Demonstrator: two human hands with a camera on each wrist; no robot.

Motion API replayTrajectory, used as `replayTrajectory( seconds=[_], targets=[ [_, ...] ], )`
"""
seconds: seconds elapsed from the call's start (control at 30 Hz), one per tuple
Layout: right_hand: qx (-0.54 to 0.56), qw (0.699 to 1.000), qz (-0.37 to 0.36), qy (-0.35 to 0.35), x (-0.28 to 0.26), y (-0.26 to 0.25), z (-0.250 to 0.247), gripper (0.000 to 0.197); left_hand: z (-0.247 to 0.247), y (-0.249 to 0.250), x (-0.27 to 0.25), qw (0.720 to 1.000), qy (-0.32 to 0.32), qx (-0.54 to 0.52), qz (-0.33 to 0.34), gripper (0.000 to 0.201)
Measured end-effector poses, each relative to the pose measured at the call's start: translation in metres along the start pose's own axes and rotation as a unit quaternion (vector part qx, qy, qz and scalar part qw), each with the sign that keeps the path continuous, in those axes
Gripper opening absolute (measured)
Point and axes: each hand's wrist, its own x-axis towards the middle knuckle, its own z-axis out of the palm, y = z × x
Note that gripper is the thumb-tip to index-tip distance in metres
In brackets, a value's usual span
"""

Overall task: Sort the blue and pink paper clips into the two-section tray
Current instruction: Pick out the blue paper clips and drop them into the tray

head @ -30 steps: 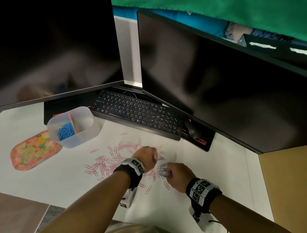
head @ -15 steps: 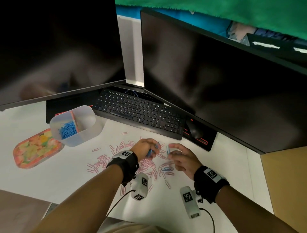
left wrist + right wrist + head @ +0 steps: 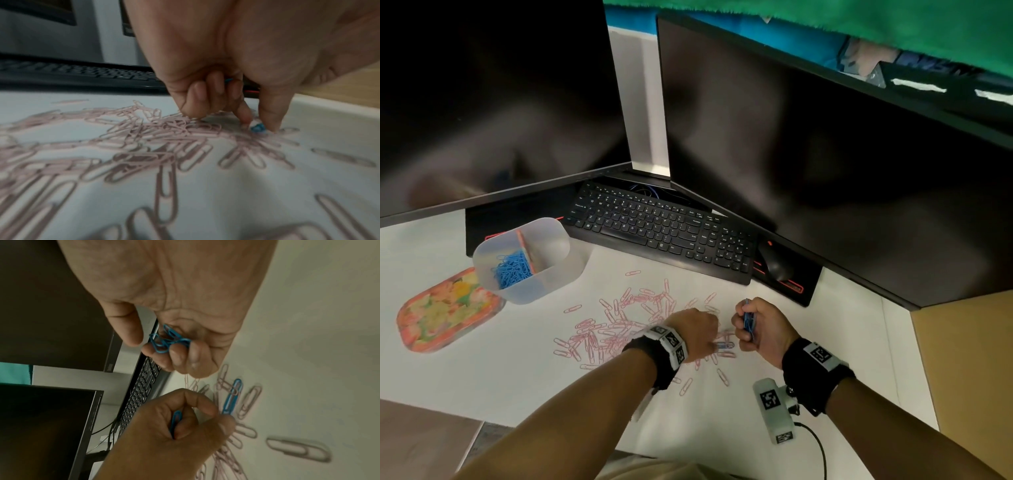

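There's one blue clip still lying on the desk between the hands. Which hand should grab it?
Left. The left hand already has its fingertips down at the loose blue clip, though it also holds one blue clip. The right hand is lifted off the desk, fingers curled round a bunch of blue clips.

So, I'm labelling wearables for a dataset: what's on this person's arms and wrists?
Both forearms are bare, without sleeves. The left wrist band and right wrist band are black with white square-code tags. A grey tagged camera block with a black cable hangs under the right wrist.

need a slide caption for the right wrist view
Right hand holds a bunch of blue clips while the left hand reaches a blue clip among pink ones.
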Motion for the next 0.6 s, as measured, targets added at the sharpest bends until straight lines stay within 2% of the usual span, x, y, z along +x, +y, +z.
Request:
replayTrajectory(
  seconds=[0.1,0.3,0.4,0.6],
  targets=[
    [-0.019,1.0,-0.003,0.011,0.0,-0.002,0.0,0.011,0.005,0.0,0.002,0.999,0.0,0.042,0.016,0.026],
    [-0.048,0.998,-0.011,0.025,0.001,-0.006,-0.001,0.011,0.01,-0.009,0.003,0.998,0.049,-0.024,0.008,0.018],
    [-0.07,0.997,-0.021,0.028,0.001,-0.007,-0.001,0.01,0.013,-0.01,0.002,0.996,0.072,-0.041,0.02,0.025],
    [-0.103,0.993,-0.043,0.022,-0.002,-0.011,0.001,0.016,0.01,0.0,0.003,0.997,0.06,0.027,0.042,0.022]
  ],
)
